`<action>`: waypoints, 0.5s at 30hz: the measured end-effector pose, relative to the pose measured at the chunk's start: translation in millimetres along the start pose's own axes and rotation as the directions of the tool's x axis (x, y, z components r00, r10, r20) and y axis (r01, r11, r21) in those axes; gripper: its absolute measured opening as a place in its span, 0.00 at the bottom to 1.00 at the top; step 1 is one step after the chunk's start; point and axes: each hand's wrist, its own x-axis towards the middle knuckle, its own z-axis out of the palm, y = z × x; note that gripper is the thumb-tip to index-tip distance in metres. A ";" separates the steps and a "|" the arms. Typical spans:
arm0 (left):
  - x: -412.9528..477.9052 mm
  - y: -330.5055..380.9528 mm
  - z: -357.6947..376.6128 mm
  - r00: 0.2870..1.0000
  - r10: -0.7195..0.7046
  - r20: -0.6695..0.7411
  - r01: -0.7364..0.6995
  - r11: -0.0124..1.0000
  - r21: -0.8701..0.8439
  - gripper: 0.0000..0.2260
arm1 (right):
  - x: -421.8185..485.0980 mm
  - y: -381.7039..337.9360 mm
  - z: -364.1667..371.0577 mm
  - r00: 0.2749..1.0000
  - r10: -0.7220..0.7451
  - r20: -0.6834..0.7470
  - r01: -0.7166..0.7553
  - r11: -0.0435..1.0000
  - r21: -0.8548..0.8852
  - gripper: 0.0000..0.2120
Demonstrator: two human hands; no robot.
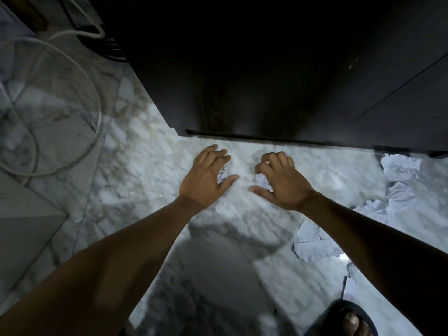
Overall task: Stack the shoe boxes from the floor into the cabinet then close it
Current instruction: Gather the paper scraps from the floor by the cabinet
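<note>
The dark cabinet [266,81] fills the top of the view, its lower edge just past my fingers. Its front looks shut, with a door seam running at the right. My left hand [206,177] and my right hand [281,181] reach out side by side over the marble floor [135,166], close to the cabinet's base. The fingers of both hands are loosely curled and I see nothing held in either. Small white paper scraps show on the floor under the fingers. No shoe box is plainly in view.
Crumpled white paper [400,166] lies scattered along the right, down to more sheets [312,246]. A white cable [94,112] loops over the floor at left. A grey flat-topped block [26,229] stands at lower left. My sandalled foot [351,321] is at the bottom right.
</note>
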 end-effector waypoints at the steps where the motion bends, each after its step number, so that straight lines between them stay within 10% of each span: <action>1: -0.6 0.4 0.3 1.000 0.012 -0.022 -0.012 1.000 -0.003 0.24 | 1.5 -5.2 3.2 0.998 0.045 -0.031 -0.046 0.999 -0.009 0.20; 15: -21.2 14.8 4.5 0.986 0.011 -0.165 -0.027 0.995 -0.095 0.04 | -10.3 -53.1 21.0 0.859 0.458 -0.227 -0.415 0.885 0.213 0.19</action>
